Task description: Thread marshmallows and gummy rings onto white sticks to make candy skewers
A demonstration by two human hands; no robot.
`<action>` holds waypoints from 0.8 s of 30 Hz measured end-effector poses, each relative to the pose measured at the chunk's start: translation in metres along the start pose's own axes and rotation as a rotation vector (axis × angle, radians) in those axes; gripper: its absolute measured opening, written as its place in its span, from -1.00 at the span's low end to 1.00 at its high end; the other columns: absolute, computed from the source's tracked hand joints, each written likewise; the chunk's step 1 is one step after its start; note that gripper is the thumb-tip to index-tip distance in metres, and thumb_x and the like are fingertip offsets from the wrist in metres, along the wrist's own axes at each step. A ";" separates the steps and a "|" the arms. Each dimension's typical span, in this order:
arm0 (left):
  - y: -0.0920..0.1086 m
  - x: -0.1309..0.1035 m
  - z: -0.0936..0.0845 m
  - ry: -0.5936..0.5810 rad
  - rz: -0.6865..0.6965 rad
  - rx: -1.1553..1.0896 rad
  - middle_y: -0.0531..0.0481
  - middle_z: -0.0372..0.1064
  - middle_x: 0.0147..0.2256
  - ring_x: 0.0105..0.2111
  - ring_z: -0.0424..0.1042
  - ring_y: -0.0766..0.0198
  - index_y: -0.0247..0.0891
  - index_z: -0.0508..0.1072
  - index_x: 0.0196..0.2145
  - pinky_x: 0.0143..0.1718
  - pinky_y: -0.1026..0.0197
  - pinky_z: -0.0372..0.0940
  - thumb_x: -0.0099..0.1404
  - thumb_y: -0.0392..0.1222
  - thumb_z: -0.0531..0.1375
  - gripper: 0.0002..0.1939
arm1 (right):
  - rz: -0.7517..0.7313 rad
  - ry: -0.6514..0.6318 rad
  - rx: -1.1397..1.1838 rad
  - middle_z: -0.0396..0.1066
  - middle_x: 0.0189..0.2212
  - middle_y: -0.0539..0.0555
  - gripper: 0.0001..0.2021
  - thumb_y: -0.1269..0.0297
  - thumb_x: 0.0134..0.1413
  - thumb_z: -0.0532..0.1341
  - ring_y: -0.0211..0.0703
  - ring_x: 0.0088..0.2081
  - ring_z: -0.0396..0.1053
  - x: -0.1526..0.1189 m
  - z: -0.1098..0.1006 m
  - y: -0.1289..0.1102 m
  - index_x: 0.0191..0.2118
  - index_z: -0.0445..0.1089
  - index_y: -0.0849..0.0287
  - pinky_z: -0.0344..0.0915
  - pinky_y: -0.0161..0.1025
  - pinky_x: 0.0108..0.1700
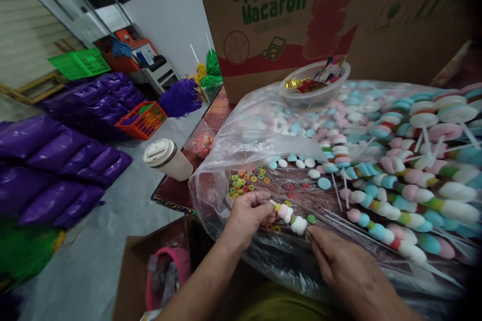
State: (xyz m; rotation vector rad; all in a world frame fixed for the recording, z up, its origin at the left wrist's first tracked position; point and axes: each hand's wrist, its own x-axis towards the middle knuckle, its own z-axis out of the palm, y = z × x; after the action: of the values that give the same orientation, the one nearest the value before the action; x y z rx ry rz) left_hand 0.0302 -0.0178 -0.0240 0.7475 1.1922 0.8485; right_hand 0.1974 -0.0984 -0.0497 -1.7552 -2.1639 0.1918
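Note:
Between my hands is a candy skewer (pixel 289 214), with pink and white marshmallows and small coloured rings threaded on it. The fingers of my left hand (pixel 244 216) are pinched at its tip, by a yellow ring (pixel 277 207). My right hand (pixel 344 256) is closed at the other end, just past the white marshmallows; the stick in its fingers is mostly hidden. Loose yellow and green rings (pixel 241 180) lie beyond my left hand. A green ring (pixel 311 218) sits near my right fingertips. Several finished-looking skewers (pixel 387 233) are piled to the right.
Clear plastic sheeting (pixel 259 133) covers part of the table, with loose marshmallows beneath it. A plastic bowl (pixel 315 91) of wrappers stands before a large cardboard box (pixel 278 35). A lidded cup (pixel 169 160) is at the left edge. An open carton (pixel 130 271) sits below.

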 end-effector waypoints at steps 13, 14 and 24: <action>-0.010 -0.005 0.007 0.103 0.222 0.149 0.01 0.38 -0.50 -0.48 0.35 0.32 -0.33 0.44 -0.46 -0.37 0.25 0.28 -0.06 -0.25 0.25 -0.86 | 0.089 -0.052 -0.048 0.45 -0.52 0.03 -0.76 0.45 0.03 -0.06 -0.19 -0.50 0.40 -0.002 -0.002 -0.007 -0.35 0.32 0.09 0.24 -0.32 -0.46; -0.011 -0.006 0.008 0.126 0.288 0.210 -0.01 0.39 -0.48 -0.45 0.35 0.31 -0.33 0.45 -0.47 -0.34 0.25 0.27 -0.05 -0.24 0.24 -0.87 | 0.077 -0.030 -0.033 0.45 -0.52 0.03 -0.76 0.44 0.03 -0.07 -0.19 -0.52 0.40 -0.001 -0.001 -0.008 -0.35 0.32 0.10 0.23 -0.32 -0.48; -0.004 0.007 0.030 -0.057 0.012 -0.512 0.05 0.33 -0.51 -0.49 0.35 0.37 -0.34 0.38 -0.40 -0.39 0.28 0.27 -0.07 -0.23 0.30 -0.76 | -0.001 0.163 0.228 0.44 -0.48 0.06 -0.79 0.37 0.10 -0.05 -0.27 -0.52 0.38 0.009 0.002 -0.008 -0.42 0.30 0.12 0.22 -0.39 -0.51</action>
State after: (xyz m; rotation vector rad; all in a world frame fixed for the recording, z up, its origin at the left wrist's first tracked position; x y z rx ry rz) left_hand 0.0611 -0.0153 -0.0246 0.3569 0.8650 1.0791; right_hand 0.1876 -0.0918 -0.0469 -1.5847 -1.9446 0.2738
